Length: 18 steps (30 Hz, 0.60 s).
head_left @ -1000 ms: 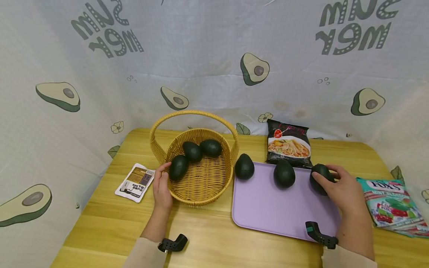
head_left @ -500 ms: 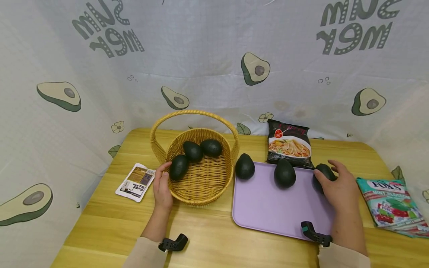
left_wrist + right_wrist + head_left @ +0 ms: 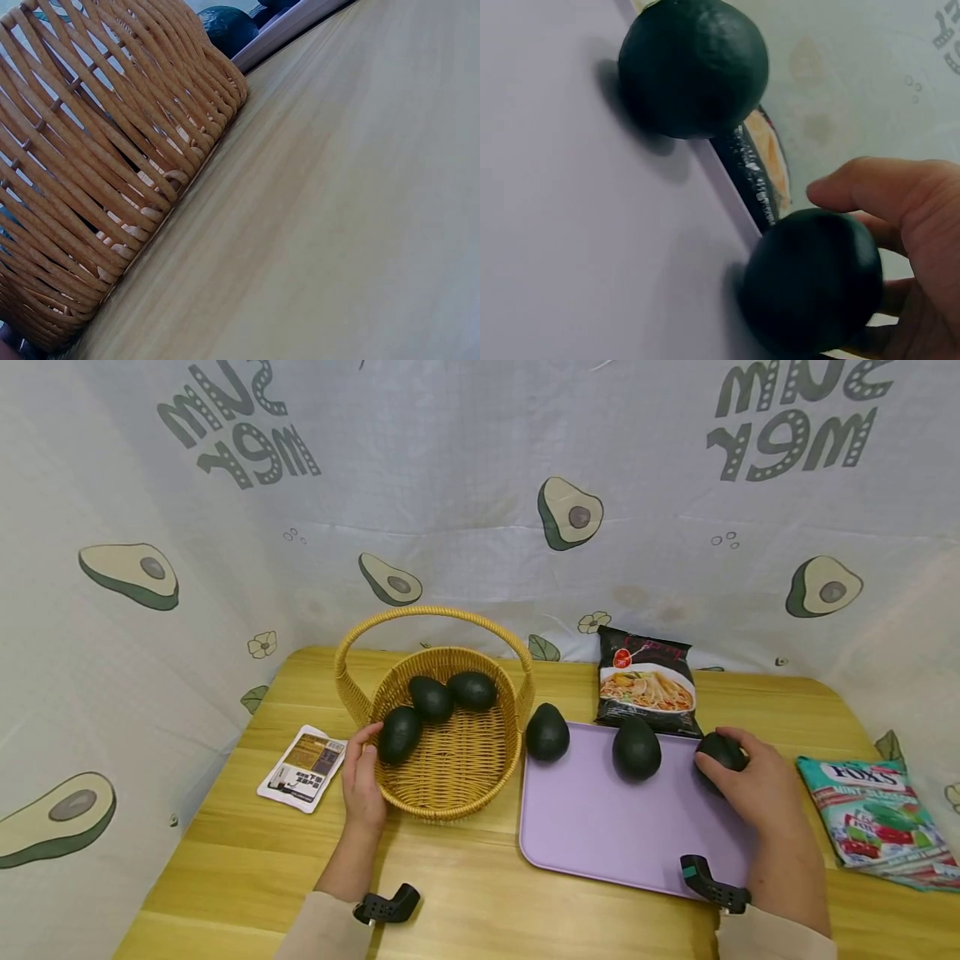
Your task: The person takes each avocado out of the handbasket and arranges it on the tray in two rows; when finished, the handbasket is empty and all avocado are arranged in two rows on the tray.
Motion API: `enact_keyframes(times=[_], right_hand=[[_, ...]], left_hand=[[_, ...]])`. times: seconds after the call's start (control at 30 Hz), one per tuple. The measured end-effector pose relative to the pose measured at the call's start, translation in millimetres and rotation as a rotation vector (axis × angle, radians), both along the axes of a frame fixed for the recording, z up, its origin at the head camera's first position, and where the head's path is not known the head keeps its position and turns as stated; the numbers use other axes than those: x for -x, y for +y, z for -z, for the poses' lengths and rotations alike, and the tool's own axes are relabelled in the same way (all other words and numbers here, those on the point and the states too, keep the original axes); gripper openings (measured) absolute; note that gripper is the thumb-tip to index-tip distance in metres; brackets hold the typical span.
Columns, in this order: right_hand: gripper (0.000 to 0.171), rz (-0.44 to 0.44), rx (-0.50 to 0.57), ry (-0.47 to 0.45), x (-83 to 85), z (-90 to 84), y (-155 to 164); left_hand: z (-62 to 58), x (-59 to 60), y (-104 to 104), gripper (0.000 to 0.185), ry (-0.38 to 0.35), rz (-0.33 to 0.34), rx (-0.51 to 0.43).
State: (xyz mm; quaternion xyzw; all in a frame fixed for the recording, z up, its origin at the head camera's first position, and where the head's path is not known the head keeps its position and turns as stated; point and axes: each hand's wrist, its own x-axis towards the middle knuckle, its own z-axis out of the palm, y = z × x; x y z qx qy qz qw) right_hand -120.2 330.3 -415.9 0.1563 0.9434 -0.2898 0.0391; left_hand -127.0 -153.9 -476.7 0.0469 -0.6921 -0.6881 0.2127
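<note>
Right hand (image 3: pixel 753 785) grips avocado (image 3: pixel 722 752)

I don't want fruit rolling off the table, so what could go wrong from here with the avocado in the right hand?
1. The right hand holds the avocado at the tray's far right edge; if the grip loosens it might roll off toward the candy bag.
2. Carried toward the basket, it could bump the middle avocado, which stands upright and may topple.
3. The left hand only rests on the basket's rim, so a knock could shift it.
</note>
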Motion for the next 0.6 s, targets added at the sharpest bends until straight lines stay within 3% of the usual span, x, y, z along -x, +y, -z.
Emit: enact_keyframes(times=[0.1, 0.27, 0.6], right_hand=[[0.081, -0.015, 0.023, -0.058, -1.3, -4.1, 2.1], [0.084, 0.051, 0.074, -0.117, -1.3, -9.0, 2.2], [0.079, 0.050, 0.029, -0.041, -1.3, -5.4, 0.9]], left_hand=[[0.1, -0.3, -0.2, 0.041, 0.001, -0.004, -0.001], [1.0, -0.4, -0.3, 0.041, 0.008, -0.010, 0.000], [0.9, 0.1, 0.1, 0.041, 0.011, -0.001, -0.004]])
